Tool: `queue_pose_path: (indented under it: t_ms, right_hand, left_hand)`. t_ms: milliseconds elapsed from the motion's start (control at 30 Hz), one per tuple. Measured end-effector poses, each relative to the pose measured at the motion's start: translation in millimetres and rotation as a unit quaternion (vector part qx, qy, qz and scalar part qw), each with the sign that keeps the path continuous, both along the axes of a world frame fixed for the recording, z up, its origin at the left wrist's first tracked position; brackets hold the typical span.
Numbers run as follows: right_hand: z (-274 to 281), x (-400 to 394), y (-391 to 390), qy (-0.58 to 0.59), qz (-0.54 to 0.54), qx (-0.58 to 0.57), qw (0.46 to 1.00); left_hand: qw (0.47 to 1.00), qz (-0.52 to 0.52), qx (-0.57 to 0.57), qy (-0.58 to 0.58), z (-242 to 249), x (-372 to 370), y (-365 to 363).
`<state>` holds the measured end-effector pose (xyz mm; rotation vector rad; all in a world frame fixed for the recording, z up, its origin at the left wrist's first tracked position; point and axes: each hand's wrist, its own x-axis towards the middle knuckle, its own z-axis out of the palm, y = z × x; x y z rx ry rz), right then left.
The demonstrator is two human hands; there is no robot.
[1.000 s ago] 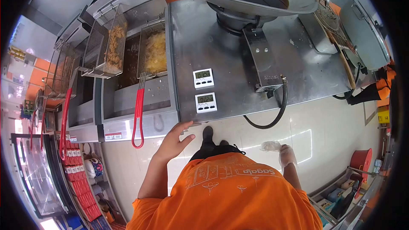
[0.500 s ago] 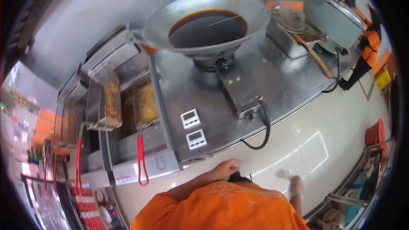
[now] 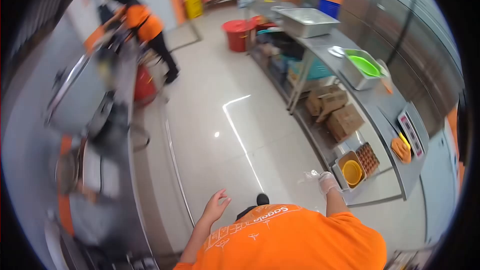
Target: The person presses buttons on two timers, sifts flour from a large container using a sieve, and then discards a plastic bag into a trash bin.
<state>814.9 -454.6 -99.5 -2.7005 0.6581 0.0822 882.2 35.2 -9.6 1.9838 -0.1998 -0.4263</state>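
My left hand (image 3: pixel 216 205) is bare and hangs over the pale floor tiles (image 3: pixel 220 120) with its fingers apart, holding nothing. My right hand (image 3: pixel 327 182) wears a thin clear plastic glove whose loose plastic sticks out to the left. It hovers beside the near end of the steel worktable (image 3: pixel 385 105), close to a yellow bowl (image 3: pixel 352 171) and a tray of eggs (image 3: pixel 369 157) on the lower shelf. The glove hides how the fingers are set. My orange shirt (image 3: pixel 290 240) fills the bottom of the view.
The blurred cooking line (image 3: pixel 95 135) runs along the left. On the right worktable sit a green bowl (image 3: pixel 365 65) and a steel pan (image 3: pixel 307 20), with cardboard boxes (image 3: pixel 332 107) below. A red bucket (image 3: pixel 236 32) and a co-worker in orange (image 3: pixel 142 22) stand down the aisle.
The view has swung from the wok and fryers round to the aisle and right-hand worktable. My left hand has come off the counter edge and now hangs free.
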Motion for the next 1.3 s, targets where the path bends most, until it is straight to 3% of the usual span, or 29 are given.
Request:
queue_pose_path:
  t_ms: [33,67,100,167,200,233,267,300,333,400,433,467,500,567,600,633,700,800,833,867,900,933,967,1000,1033,1067,1100,1167,1300]
  right_hand:
    - [-3.8,14.1,-31.0,-0.031,0.056,-0.033,0.997]
    - [-4.4,25.2,-48.1,0.085,0.198,-0.273,0.938]
    - [-2.1,35.4,-60.6,0.084,0.183,-0.271,0.941]
    - [28.5,61.1,-73.2,-0.038,0.085,-0.098,0.991]
    - [47.8,79.4,-70.2,-0.040,0.076,-0.108,0.990]
    - [68.7,106.7,-67.5,-0.088,-0.013,0.026,0.996]
    - [79.5,133.2,-72.8,-0.135,-0.101,0.161,0.972]
    - [59.6,165.5,-91.3,-0.192,-0.099,0.224,0.950]
    - [41.1,196.0,-107.7,-0.246,-0.098,0.285,0.921]
    - [120.3,264.2,-93.6,-0.269,-0.154,0.321,0.895]
    - [113.5,293.1,-108.3,-0.314,-0.161,0.374,0.858]
    - [143.9,324.1,-104.5,-0.351,-0.176,0.435,0.810]
    - [182.6,349.7,-94.6,-0.388,-0.195,0.445,0.783]
    - [184.2,405.7,-120.7,-0.431,-0.210,0.417,0.772]
    - [211.3,427.5,-118.0,-0.440,-0.226,0.369,0.787]
    - [203.4,454.2,-140.2,-0.470,-0.194,0.319,0.800]
    - [204.8,490.7,-174.9,-0.444,-0.241,0.387,0.771]
    - [219.3,541.2,-200.2,-0.461,-0.259,0.338,0.778]
    - [218.5,555.1,-209.7,-0.471,-0.269,0.332,0.772]
    - [215.0,565.9,-217.1,-0.460,-0.303,0.299,0.779]
    - [209.7,574.1,-224.4,-0.445,-0.337,0.266,0.786]
    - [220.0,582.5,-226.1,-0.395,-0.356,0.193,0.825]
    - [212.4,592.8,-239.3,-0.394,-0.363,0.189,0.823]
    - [203.8,601.2,-257.0,-0.398,-0.350,0.196,0.825]
    - [195.6,612.8,-279.7,-0.403,-0.330,0.203,0.829]
    - [182.1,625.0,-301.0,-0.425,-0.326,0.089,0.840]
    - [176.7,637.8,-319.3,-0.430,-0.313,0.088,0.842]
    - [171.1,664.8,-356.7,-0.377,-0.293,-0.059,0.877]
    - [177.8,704.0,-399.5,-0.336,-0.292,-0.097,0.890]
  left_hand:
    - [0.995,-0.038,0.090,-0.007,-12.4,65.7,-29.2]
    - [0.985,-0.037,0.167,-0.004,-33.3,92.0,-34.7]
    - [0.975,-0.061,0.211,0.029,-58.9,116.9,-33.6]
    - [0.945,-0.087,0.303,0.085,-99.3,151.4,-21.5]
    - [0.928,-0.092,0.346,0.108,-119.5,161.2,-10.3]
    - [0.920,-0.092,0.351,0.150,-130.3,171.2,1.8]
    - [0.921,-0.066,0.332,0.194,-160.0,180.1,23.3]
    - [0.915,-0.025,0.326,0.235,-157.4,189.5,32.7]
    - [0.922,0.017,0.245,0.300,-204.6,199.6,69.1]
    - [0.915,-0.004,0.275,0.297,-215.7,220.1,71.5]
    - [0.910,-0.013,0.298,0.287,-216.8,233.9,73.2]
    - [0.904,-0.025,0.324,0.277,-216.2,259.7,76.5]
    - [0.897,-0.039,0.352,0.264,-214.5,291.0,83.7]
    - [0.881,-0.074,0.409,0.229,-206.4,375.9,95.4]
    - [0.871,-0.095,0.434,0.209,-201.3,422.9,95.3]
    - [0.861,-0.117,0.457,0.192,-199.1,466.1,92.3]
    - [0.840,-0.155,0.496,0.154,-193.3,548.2,77.4]
    - [0.819,-0.194,0.529,0.107,-186.8,680.4,17.0]
    - [0.841,-0.169,0.513,-0.013,-142.4,747.2,-46.4]
    - [0.926,-0.038,0.374,-0.022,-118.3,795.6,-107.8]
    - [0.969,0.014,0.247,-0.024,-79.2,830.8,-178.3]
    - [0.993,0.011,0.114,0.000,-75.8,876.3,-227.7]
    - [0.999,-0.009,0.007,0.046,-55.5,908.7,-282.7]
    - [0.996,-0.029,-0.016,0.088,5.8,907.7,-345.2]
    - [0.994,-0.063,-0.053,0.076,30.5,919.5,-391.4]
    - [0.990,-0.092,-0.092,0.058,44.8,933.2,-429.5]
    - [0.981,-0.102,-0.141,0.082,54.8,941.5,-461.8]
    - [0.958,-0.111,-0.221,0.148,64.6,959.4,-520.9]
    - [0.937,-0.130,-0.225,0.233,85.2,995.3,-615.9]
